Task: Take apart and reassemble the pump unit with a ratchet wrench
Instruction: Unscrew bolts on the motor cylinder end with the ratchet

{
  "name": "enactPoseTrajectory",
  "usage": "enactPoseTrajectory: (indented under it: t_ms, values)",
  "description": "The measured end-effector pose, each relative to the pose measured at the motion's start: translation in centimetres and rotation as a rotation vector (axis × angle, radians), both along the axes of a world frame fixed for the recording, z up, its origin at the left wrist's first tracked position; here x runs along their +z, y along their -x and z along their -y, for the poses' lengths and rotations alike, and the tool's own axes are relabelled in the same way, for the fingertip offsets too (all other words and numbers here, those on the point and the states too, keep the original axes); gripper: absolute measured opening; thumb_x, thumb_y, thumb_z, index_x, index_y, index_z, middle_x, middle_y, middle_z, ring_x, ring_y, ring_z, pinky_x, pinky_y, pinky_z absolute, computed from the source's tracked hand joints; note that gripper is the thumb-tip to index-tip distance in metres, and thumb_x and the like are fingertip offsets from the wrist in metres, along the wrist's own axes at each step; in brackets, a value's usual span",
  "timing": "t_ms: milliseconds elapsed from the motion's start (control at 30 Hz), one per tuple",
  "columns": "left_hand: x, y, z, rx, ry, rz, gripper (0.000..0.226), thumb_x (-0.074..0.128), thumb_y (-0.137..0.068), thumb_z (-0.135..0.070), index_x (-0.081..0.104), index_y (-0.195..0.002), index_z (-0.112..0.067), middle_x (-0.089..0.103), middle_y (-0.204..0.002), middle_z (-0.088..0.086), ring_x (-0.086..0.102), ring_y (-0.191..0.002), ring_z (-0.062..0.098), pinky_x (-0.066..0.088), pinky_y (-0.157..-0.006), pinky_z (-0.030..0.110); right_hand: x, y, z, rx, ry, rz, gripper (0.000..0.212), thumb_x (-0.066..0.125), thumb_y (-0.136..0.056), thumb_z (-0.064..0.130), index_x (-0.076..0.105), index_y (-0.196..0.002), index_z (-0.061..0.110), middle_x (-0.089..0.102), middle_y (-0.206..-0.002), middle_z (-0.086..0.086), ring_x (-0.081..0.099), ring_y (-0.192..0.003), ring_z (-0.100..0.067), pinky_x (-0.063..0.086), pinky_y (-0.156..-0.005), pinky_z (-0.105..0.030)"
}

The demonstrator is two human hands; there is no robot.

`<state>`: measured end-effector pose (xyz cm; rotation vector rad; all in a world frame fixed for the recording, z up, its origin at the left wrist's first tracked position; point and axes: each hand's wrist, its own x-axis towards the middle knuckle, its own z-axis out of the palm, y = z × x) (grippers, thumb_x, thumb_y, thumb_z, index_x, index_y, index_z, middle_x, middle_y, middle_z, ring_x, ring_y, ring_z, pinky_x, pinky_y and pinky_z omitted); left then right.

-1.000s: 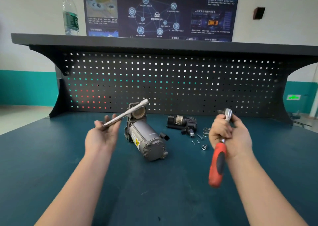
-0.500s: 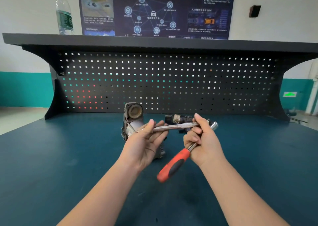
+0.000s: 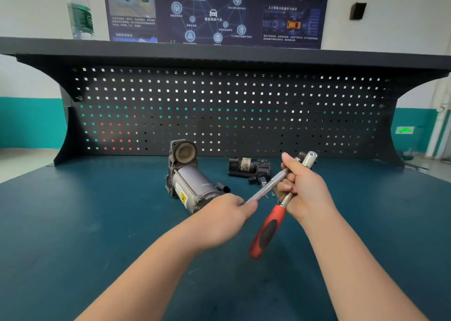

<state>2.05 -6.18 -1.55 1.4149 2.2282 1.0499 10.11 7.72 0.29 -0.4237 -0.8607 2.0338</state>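
The right hand [image 3: 303, 189] was closed around the metal shaft of the ratchet wrench [image 3: 280, 208], just above its red and black grip. The wrench was tilted, with its shiny head up and to the right, above the fingers, and the red grip hanging down and to the left over the table [image 3: 85, 223]. The left hand [image 3: 227, 213] was closed around the low end of a long metal bar [image 3: 268, 185]. This bar rose to the right and its upper end met the head of the wrench, behind the right thumb; I could not tell if the two were joined there. The two hands were near each other but not touching, both lifted above the table.

The pump unit [image 3: 190, 181] lay on the dark green table just behind the left hand. It was a grey cylinder with a yellow label, and a round opening at its far end faced the camera. To the right of it, apart from it, lay a smaller black part [image 3: 249, 168] of the pump. Some small screws [image 3: 272, 195] lay on the table between this part and the hands, partly hidden by the bar.

Behind the table stood a black panel with holes [image 3: 219, 105], with a shelf on top. A plastic bottle [image 3: 80, 13] stood on the shelf at the left, and a dark poster [image 3: 214, 10] hung on the wall.
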Motion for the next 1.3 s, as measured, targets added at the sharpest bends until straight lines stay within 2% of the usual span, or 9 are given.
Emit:
enactPoseTrajectory:
  t_ms: [233,367,467,633,800,933,1100,1200,1300]
  values:
    - [0.9,-0.6,-0.5,-0.065,0.091,0.579,0.043,0.046,-0.095,-0.044,0.033,-0.063,-0.020,0.023,-0.042,-0.008,0.016,-0.033,0.010,0.016,-0.038,0.010,-0.8,0.2,-1.5,-0.006,0.102,0.029,0.025,0.060,-0.091,0.007,0.048,-0.068,0.007,0.037,-0.036,0.006,0.030,-0.026,-0.003,0.027,-0.029,-0.012]
    - [0.6,-0.3,-0.7,0.089,0.119,-0.087,0.043,0.037,-0.098,-0.042,0.036,-0.062,-0.018,0.044,-0.059,-0.002,0.042,-0.053,0.019,0.033,-0.050,0.023,-0.8,1.6,-1.6,0.006,0.131,0.061,0.025,0.058,-0.093,0.008,0.049,-0.070,0.006,0.037,-0.034,0.006,0.030,-0.026,-0.004,0.027,-0.029,-0.012]
    - [0.8,0.4,-0.7,0.126,0.113,-0.228,0.041,0.032,-0.100,-0.035,0.034,-0.062,-0.019,0.040,-0.064,-0.002,0.043,-0.063,0.021,0.034,-0.057,0.022,-0.4,3.8,-1.3,0.047,0.106,0.114,0.026,0.056,-0.093,0.008,0.049,-0.069,0.006,0.038,-0.034,0.005,0.029,-0.025,-0.003,0.026,-0.029,-0.010]
    - [0.2,2.3,2.2,0.120,0.040,0.572,0.031,0.045,-0.095,-0.034,0.038,-0.071,-0.016,0.032,-0.038,-0.007,0.023,-0.030,0.010,0.019,-0.040,0.011,1.7,4.2,-7.2,-0.147,0.188,-0.021,0.026,0.047,-0.095,0.002,0.040,-0.072,0.012,0.037,-0.065,0.000,0.029,-0.032,-0.003,0.023,-0.029,-0.012]
    - [0.3,2.9,0.1,0.169,-0.353,0.695,0.022,0.045,-0.098,-0.025,0.046,-0.079,-0.014,0.037,-0.058,-0.002,0.031,-0.039,0.008,0.022,-0.038,0.014,-2.4,4.8,-13.3,-0.167,0.257,0.153,0.031,0.037,-0.100,0.006,0.034,-0.070,0.010,0.037,-0.055,-0.004,0.024,-0.018,-0.003,0.023,-0.027,-0.008]
    - [-0.1,3.4,-0.1,0.153,-0.507,0.815,0.018,0.040,-0.097,0.000,0.055,-0.088,-0.005,0.045,-0.067,0.004,0.039,-0.052,0.010,0.031,-0.038,0.017,-6.2,6.0,-15.1,-0.191,0.428,0.051,0.035,0.032,-0.099,0.001,0.033,-0.066,0.009,0.038,-0.044,-0.006,0.032,-0.016,-0.007,0.032,-0.025,-0.012]
    - [-0.9,4.3,-0.2,0.189,-0.595,0.742,0.013,0.045,-0.099,-0.014,0.054,-0.091,-0.008,0.069,-0.061,-0.003,0.058,-0.053,0.016,0.044,-0.043,0.019,-5.9,6.7,-15.6,-0.160,0.430,0.011,0.027,0.034,-0.101,0.005,0.046,-0.077,-0.001,0.051,-0.075,-0.011,0.052,-0.026,-0.014,0.042,-0.030,-0.019]
    - [-1.1,4.5,0.0,0.177,-0.598,0.689,0.011,0.052,-0.096,-0.018,0.052,-0.099,-0.007,0.072,-0.076,-0.005,0.067,-0.056,0.017,0.045,-0.044,0.020,-6.1,6.4,-15.3,-0.074,0.431,0.053,0.029,0.031,-0.101,0.005,0.047,-0.079,-0.005,0.059,-0.067,-0.019,0.057,-0.030,-0.019,0.043,-0.032,-0.016]
    - [-1.1,4.5,0.5,0.230,-0.569,0.376,0.005,0.060,-0.091,-0.018,0.055,-0.091,-0.016,0.070,-0.076,-0.002,0.067,-0.056,0.012,0.042,-0.041,0.013,-6.6,6.1,-15.3,-0.069,0.403,0.114,0.026,0.037,-0.100,0.006,0.047,-0.076,0.000,0.058,-0.053,-0.010,0.054,-0.044,-0.010,0.038,-0.029,-0.014]
